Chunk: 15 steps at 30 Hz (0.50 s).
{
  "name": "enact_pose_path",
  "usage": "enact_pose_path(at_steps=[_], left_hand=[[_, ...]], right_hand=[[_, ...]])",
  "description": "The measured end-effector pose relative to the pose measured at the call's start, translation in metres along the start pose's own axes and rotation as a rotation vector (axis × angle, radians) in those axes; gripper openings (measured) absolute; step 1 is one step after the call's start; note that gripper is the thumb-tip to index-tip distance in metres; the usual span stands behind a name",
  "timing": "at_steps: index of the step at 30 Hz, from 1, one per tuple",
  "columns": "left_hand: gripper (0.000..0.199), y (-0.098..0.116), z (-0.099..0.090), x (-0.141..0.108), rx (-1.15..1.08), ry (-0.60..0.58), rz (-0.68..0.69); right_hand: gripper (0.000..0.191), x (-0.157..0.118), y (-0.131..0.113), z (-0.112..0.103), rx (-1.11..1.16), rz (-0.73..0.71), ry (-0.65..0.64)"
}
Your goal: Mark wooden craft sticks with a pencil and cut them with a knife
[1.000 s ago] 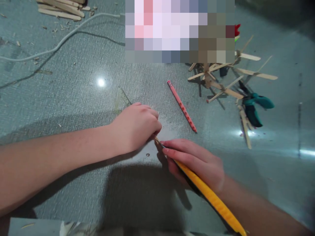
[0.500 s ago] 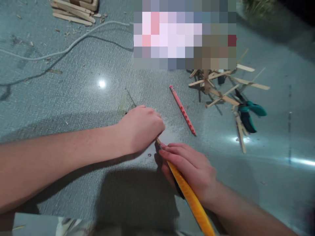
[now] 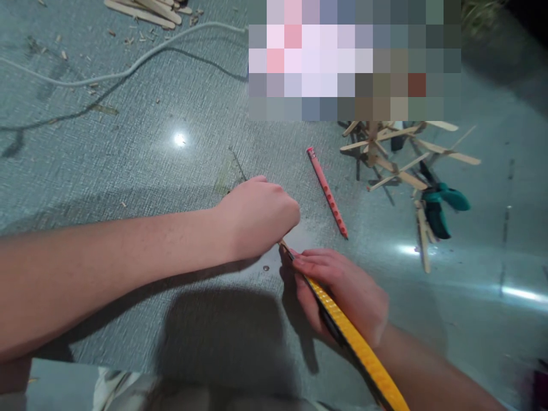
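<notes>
Head view: at the upper left, a loose pile of flat wooden sticks (image 3: 145, 12) lies on a grey, textured desk (image 3: 107, 171), with a pale cable (image 3: 149, 54) curving below it. From the left edge, a bare forearm leads to the left hand (image 3: 263, 214), curled closed over a thin wooden stick (image 3: 282, 244); its fingertips are hidden, and only a short end of wood pokes out, between the two hands. Compared with half a second ago, this hand sits a little closer to the pencil.

Next, the right hand (image 3: 342, 285) grips a long yellow tool (image 3: 351, 334), its front end at the wood. The handle now slants farther to the right than it did then. With both grips unchanged, the shift looks like a small adjustment, the work on the wood seemingly still going on.

Above the right hand lies the pink pencil (image 3: 328, 194). Farther right are crossed sticks (image 3: 396, 171) and teal-handled pliers (image 3: 433, 197), both unheld.
</notes>
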<state>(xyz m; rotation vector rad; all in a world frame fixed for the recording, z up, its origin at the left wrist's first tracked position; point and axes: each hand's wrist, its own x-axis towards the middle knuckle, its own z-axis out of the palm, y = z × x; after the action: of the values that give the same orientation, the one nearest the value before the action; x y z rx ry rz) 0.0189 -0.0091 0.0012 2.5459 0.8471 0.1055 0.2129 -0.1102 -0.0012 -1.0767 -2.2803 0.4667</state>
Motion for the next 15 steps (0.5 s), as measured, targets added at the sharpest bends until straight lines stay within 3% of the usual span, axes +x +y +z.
enact_pose_path(at_steps=[7, 15], left_hand=[[0.02, -0.002, 0.001, 0.0, -0.042, 0.04, 0.021], [0.023, -0.003, 0.001, 0.0, -0.14, 0.076, 0.014]], right_hand=[[0.032, -0.008, 0.002, -0.001, -0.028, 0.008, -0.012], [0.048, -0.017, 0.012, -0.01, 0.023, -0.028, -0.039]])
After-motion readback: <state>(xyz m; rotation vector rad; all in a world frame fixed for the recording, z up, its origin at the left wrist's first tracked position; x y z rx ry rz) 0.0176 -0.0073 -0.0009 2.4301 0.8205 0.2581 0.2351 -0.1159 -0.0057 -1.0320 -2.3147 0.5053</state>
